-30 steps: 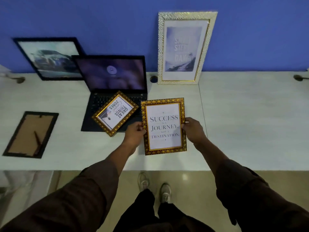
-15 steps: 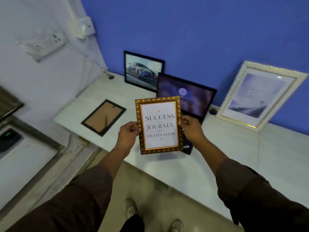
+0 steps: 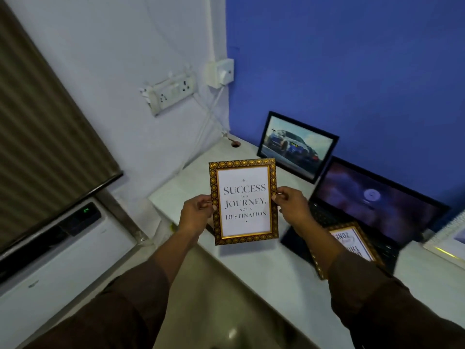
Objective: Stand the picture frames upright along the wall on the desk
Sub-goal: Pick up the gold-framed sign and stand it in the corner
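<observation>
I hold a gold-patterned frame [image 3: 243, 201] reading "Success is a journey, not a destination" upright in the air over the desk's left end. My left hand [image 3: 197, 215] pinches its left edge and my right hand [image 3: 292, 206] its right edge. A black frame with a car picture [image 3: 297, 146] leans against the blue wall. A second gold frame [image 3: 351, 244] lies flat on the laptop's front, partly under my right sleeve. The corner of a white frame [image 3: 450, 241] shows at the far right edge.
An open laptop [image 3: 372, 205] sits on the white desk [image 3: 264, 268] near the wall. A socket strip [image 3: 171, 93] and plug with a cable hang on the left wall. An air-conditioner unit [image 3: 63, 238] stands left of the desk.
The view has swung left toward the room's corner. The held gold frame stays between both hands and now sits over the desk's left end; the brown-backed frame is no longer visible.
</observation>
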Motion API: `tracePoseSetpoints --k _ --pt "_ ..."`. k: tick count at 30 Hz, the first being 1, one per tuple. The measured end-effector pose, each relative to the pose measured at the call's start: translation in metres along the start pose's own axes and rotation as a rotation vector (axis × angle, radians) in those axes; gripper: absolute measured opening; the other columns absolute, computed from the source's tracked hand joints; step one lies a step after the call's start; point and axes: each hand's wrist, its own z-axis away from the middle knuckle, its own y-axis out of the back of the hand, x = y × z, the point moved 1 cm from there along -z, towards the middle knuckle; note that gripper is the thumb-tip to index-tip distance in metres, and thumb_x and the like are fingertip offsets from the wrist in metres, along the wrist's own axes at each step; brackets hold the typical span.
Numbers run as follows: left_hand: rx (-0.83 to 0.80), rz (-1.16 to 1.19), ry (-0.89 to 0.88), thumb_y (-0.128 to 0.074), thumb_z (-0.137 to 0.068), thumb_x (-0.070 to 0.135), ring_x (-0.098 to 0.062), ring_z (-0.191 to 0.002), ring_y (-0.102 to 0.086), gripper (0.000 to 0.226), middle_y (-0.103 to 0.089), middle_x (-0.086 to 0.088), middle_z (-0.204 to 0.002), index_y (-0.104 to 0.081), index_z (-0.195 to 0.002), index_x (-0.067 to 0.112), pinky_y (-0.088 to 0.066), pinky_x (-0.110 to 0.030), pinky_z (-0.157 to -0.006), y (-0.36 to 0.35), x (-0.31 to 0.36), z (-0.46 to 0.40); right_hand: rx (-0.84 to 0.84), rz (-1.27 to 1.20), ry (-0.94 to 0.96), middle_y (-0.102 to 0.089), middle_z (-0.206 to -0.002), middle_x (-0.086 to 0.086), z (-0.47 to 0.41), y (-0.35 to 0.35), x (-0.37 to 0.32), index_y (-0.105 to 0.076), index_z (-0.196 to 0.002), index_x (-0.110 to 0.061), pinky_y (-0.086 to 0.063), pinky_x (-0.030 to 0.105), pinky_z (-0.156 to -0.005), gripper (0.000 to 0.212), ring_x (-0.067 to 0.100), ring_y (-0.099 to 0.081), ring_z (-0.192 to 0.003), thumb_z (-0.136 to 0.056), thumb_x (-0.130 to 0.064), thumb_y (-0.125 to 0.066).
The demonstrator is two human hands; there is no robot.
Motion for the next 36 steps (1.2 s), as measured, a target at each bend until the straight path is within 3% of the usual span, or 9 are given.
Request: tracePoseSetpoints --k 4,8,11,15,23,28,32,34,36 --pt "0.067 0.001 0.031 -0.069 -0.087 0.006 -0.034 -0.093 -0.073 0.018 -0.077 -0.009 -0.093 -0.077 -0.096 0.019 -0.060 -0.049 -0.085 0.027 0.004 -0.036 -0.008 0.028 0.017 -0.074 -0.092 -0.001 -0.027 -0.035 -0.029 -0.073 -0.104 -0.021 -0.049 0.023 -0.066 0.014 0.016 -0.069 -0.086 -0.096 -0.017 -0.061" --pt "0.099 0.025 0.058 -0.070 -0.087 0.003 -0.028 -0.091 -0.072 0.016 -0.075 -0.011 -0.094 -0.076 -0.099 0.013 -0.055 -0.029 -0.074 0.034 0.012 -0.074 -0.032 0.084 0.051 -0.075 -0.106 0.001 -0.067 -0.049 -0.044 -0.074 -0.112 -0.019 -0.052 0.030 -0.080 0.020 0.018 -0.068 -0.094 -0.097 -0.021 -0.061" --pt "0.115 -0.030 0.034 -0.072 -0.086 0.003 -0.029 -0.093 -0.071 0.016 -0.077 -0.009 -0.091 -0.076 -0.089 0.019 -0.058 -0.037 -0.081 0.032 0.022 -0.104 -0.048 0.101 0.077 -0.074 -0.116 0.002 -0.108 -0.054 -0.053 -0.072 -0.119 -0.017 -0.052 0.032 -0.089 0.025 0.019 -0.067 -0.102 -0.098 -0.022 -0.061" --pt "0.114 -0.131 0.032 -0.074 -0.084 0.003 -0.030 -0.091 -0.073 0.020 -0.079 -0.006 -0.082 -0.077 -0.080 0.022 -0.059 -0.047 -0.090 0.031 0.035 -0.135 -0.075 0.124 0.076 -0.074 -0.115 0.001 -0.152 -0.061 -0.062 -0.073 -0.120 -0.019 -0.053 0.033 -0.088 0.027 0.019 -0.068 -0.100 -0.097 -0.027 -0.062" --pt "0.190 -0.181 0.012 -0.069 -0.088 0.001 -0.015 -0.073 -0.067 0.021 -0.074 0.002 -0.074 -0.077 -0.079 0.018 -0.054 -0.027 -0.073 0.035 0.047 -0.185 -0.163 0.100 0.081 -0.074 -0.115 0.003 -0.213 -0.094 -0.075 -0.071 -0.121 -0.018 -0.055 0.042 -0.094 0.032 0.024 -0.068 -0.103 -0.091 -0.026 -0.064" --pt "0.238 -0.211 0.052 -0.070 -0.090 0.007 -0.021 -0.082 -0.073 0.013 -0.078 -0.007 -0.086 -0.081 -0.094 0.010 -0.057 -0.030 -0.083 0.048 0.033 -0.230 -0.217 0.078 0.098 -0.072 -0.122 0.006 -0.251 -0.122 -0.083 -0.067 -0.126 -0.016 -0.054 0.041 -0.095 0.035 0.024 -0.067 -0.110 -0.091 -0.019 -0.066" --pt "0.251 -0.262 0.071 -0.065 -0.092 0.008 -0.024 -0.084 -0.074 0.018 -0.078 -0.009 -0.090 -0.081 -0.098 0.008 -0.058 -0.035 -0.084 0.053 0.022 -0.270 -0.265 0.053 0.080 -0.070 -0.124 0.006 -0.284 -0.141 -0.087 -0.064 -0.131 -0.016 -0.052 0.031 -0.090 0.038 0.022 -0.065 -0.111 -0.093 -0.024 -0.066" --pt "0.242 -0.264 0.096 -0.062 -0.092 0.007 -0.021 -0.083 -0.073 0.019 -0.077 -0.006 -0.087 -0.082 -0.095 0.009 -0.056 -0.031 -0.079 0.056 0.019 -0.290 -0.280 0.038 0.059 -0.069 -0.124 0.006 -0.302 -0.152 -0.091 -0.064 -0.131 -0.017 -0.051 0.029 -0.090 0.038 0.020 -0.065 -0.111 -0.094 -0.025 -0.065" --pt "0.218 -0.284 0.099 -0.062 -0.091 0.005 -0.020 -0.081 -0.072 0.020 -0.075 -0.004 -0.083 -0.082 -0.094 0.009 -0.050 -0.023 -0.073 0.057 0.019 -0.309 -0.283 0.041 0.058 -0.069 -0.125 0.008 -0.319 -0.161 -0.095 -0.063 -0.131 -0.017 -0.053 0.038 -0.097 0.037 0.023 -0.065 -0.113 -0.094 -0.026 -0.065"
